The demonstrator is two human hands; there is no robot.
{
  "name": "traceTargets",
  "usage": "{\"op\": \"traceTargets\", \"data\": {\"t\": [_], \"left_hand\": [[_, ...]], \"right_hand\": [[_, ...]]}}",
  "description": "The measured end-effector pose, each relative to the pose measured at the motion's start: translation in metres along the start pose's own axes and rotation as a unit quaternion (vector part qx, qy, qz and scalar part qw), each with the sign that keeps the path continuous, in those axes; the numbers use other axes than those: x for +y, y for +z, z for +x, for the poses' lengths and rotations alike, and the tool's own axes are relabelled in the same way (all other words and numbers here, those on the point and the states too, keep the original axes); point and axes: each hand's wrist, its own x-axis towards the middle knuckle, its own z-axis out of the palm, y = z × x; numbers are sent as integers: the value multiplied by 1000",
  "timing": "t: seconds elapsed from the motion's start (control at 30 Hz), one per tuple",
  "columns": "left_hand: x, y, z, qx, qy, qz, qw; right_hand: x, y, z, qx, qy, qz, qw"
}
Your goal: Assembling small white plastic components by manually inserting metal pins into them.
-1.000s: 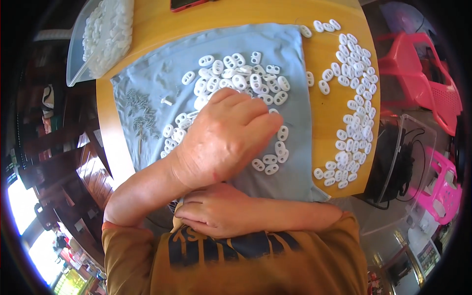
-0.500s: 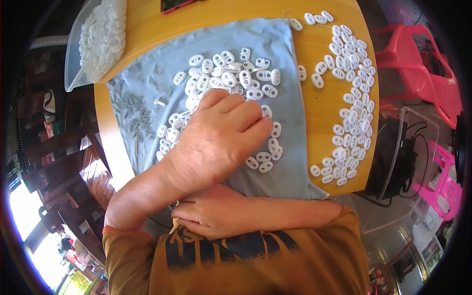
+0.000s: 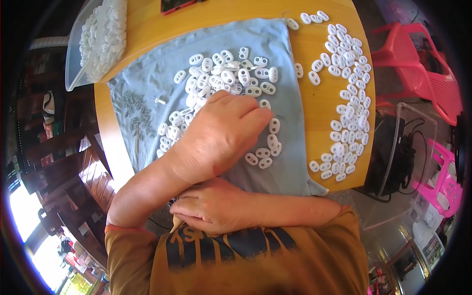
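My left hand point(image 3: 223, 130) is closed with knuckles up over the grey-blue cloth point(image 3: 290, 172), beside a pile of white oval two-holed plastic pieces point(image 3: 227, 76) resembling cord locks. Its fingertips, and whatever they hold, are hidden underneath. Crossing below the left wrist, my right hand point(image 3: 209, 206) rests close to my shirt with its fingers curled in; what it grips cannot be seen. More two-holed pieces point(image 3: 263, 153) lie just right of my left hand. A small white T-shaped part point(image 3: 160, 101) sits to the left, near a heap of tiny grey spring-like pieces point(image 3: 135, 115).
Many finished-looking white ovals point(image 3: 348, 118) are spread along the right side of the wooden table point(image 3: 319, 108). A clear bin point(image 3: 73, 64) of white parts stands at the far left. A red-edged phone point(image 3: 177, 5) lies at the far edge. Red chair point(image 3: 418, 69) beyond the table.
My left hand stays over the cloth and has turned slightly. My right hand has risen a little. The table's right side appears shifted slightly left and up.
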Motion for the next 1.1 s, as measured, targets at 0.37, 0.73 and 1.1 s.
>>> {"op": "traceTargets", "data": {"t": [0.37,0.73,1.1], "left_hand": [[29,-55,-40,75,-328,-618,711],[33,-46,-48,48,-264,-573,774],[5,-7,-6,78,-71,-141,984]], "right_hand": [[-35,-47,-12,404,-19,118,907],[-41,-52,-28,337,109,169,920],[-45,-64,-50,375,128,277,875]]}}
